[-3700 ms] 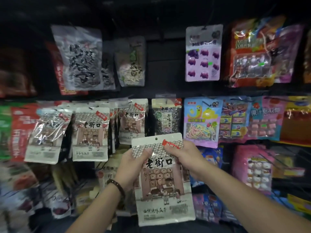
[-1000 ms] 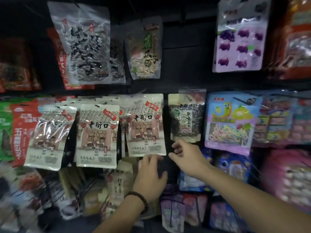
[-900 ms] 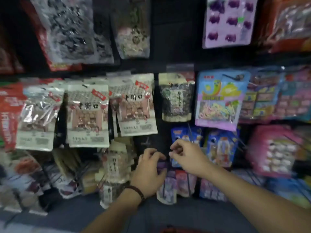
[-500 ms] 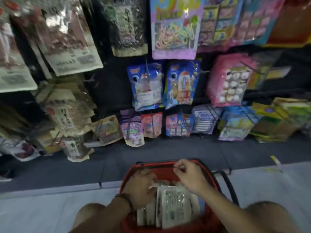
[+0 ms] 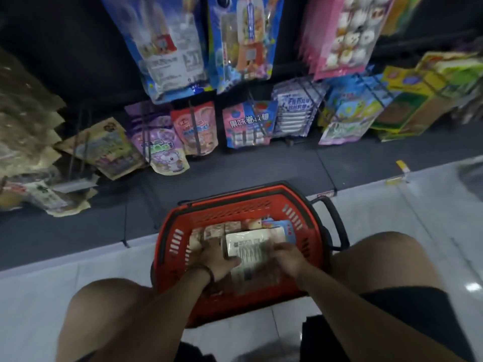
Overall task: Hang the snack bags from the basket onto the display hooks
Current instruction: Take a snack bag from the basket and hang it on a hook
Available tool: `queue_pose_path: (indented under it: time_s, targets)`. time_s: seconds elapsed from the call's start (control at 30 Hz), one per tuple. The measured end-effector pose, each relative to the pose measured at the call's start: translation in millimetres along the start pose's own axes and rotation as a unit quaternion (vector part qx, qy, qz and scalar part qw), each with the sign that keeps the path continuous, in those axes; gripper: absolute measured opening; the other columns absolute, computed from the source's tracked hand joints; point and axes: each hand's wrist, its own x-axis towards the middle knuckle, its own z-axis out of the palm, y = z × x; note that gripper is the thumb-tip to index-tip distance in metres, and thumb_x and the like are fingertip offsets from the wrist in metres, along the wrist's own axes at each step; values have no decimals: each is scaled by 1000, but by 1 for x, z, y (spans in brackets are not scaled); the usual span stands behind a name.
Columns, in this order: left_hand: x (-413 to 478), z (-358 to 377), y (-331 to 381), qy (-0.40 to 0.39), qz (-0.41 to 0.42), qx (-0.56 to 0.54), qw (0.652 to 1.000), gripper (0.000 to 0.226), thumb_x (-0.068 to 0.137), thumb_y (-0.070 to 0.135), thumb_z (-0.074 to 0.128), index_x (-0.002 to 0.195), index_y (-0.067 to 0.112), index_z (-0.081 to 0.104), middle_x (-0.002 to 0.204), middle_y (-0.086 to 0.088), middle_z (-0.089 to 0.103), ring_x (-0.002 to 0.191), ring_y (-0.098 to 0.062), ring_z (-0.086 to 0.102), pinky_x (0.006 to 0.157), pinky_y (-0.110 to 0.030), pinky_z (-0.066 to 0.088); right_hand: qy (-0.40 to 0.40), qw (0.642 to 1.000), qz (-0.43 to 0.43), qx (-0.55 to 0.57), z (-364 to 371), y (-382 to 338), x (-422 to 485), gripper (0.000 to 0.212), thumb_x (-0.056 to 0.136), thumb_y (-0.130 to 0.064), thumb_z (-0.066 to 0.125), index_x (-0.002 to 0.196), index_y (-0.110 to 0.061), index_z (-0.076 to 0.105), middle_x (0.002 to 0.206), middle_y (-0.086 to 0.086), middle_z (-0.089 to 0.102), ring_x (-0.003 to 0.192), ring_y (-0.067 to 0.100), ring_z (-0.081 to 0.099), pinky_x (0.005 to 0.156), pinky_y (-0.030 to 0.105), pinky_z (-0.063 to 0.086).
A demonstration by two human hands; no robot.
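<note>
Both my forearms reach down and forward between my bare knees, into the red slotted plastic basket (image 5: 171,246) that stands on the pale tiled floor (image 5: 39,296) in front of me. My left hand (image 5: 218,259) lies knuckles up, a dark bracelet (image 5: 206,274) on its wrist. Its fingers curl down over the left edge of a flat, glossy white snack bag (image 5: 252,248) and the thumb lies across the bag's face. My right hand (image 5: 287,258) mirrors it on the bag's right edge, fingers bent over the rim. It is blurred, so I cannot make out each finger, yet the two hands grip the same bag between them.

The white snack bag lies in the middle of the basket, on top of the other packets, its far end pointing towards the shelf. It shows a pale surface with a block of small grey print, and a darker patch near my wrists. Just left of it stand brownish packets (image 5: 214,231), and behind it a blue and pink one (image 5: 277,224). Beyond the basket, coloured snack bags hang on dark wire display hooks (image 5: 194,126) above the dark base shelf (image 5: 261,165)
</note>
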Motion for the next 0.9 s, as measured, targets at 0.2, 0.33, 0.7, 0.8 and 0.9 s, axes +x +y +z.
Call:
queue_pose_path:
  time_s: [0.2, 0.33, 0.7, 0.8, 0.9]
  targets:
    - [21, 5, 5, 35, -72, -98, 992, 73, 70, 53, 92, 119, 25, 47, 109, 6, 71, 106, -22, 69, 95, -34, 53, -36, 998, 17, -46, 13, 8, 6, 30, 91, 5, 58, 95, -13, 81, 81, 9, 71, 63, 20, 62, 51, 28, 46]
    - [20, 6, 16, 31, -74, -111, 991, 38, 61, 47, 95, 72, 35, 62, 72, 25, 63, 90, -9, 68, 77, -22, 47, -53, 997, 28, -38, 6, 3, 3, 25, 93, 2, 59, 104, -6, 80, 96, 18, 76, 84, 32, 69, 64, 37, 52]
    - [-26, -17, 32, 59, 24, -233, 970, 22, 71, 24, 94, 84, 30, 78, 91, 12, 82, 98, -13, 78, 80, -25, 57, 26, 999, 25, 13, 5, -3, -23, 12, 92, -13, 73, 82, -9, 78, 62, -2, 75, 54, 14, 70, 55, 26, 54]
    - [-55, -33, 35, 74, 46, -341, 936, 27, 79, 6, 91, 99, 18, 78, 99, -3, 83, 102, -29, 78, 89, -42, 63, 42, 998, 20, 51, 5, -4, -38, 13, 93, -20, 76, 100, -10, 81, 91, 6, 82, 85, 23, 78, 77, 35, 65]
    - [-86, -40, 42, 84, 62, -459, 882, 23, 87, -2, 82, 103, 7, 69, 107, -18, 79, 104, -42, 75, 90, -54, 62, 31, 978, 58, 197, 3, -14, -57, 31, 92, -33, 81, 114, -12, 78, 111, 12, 80, 102, 33, 76, 92, 46, 65]
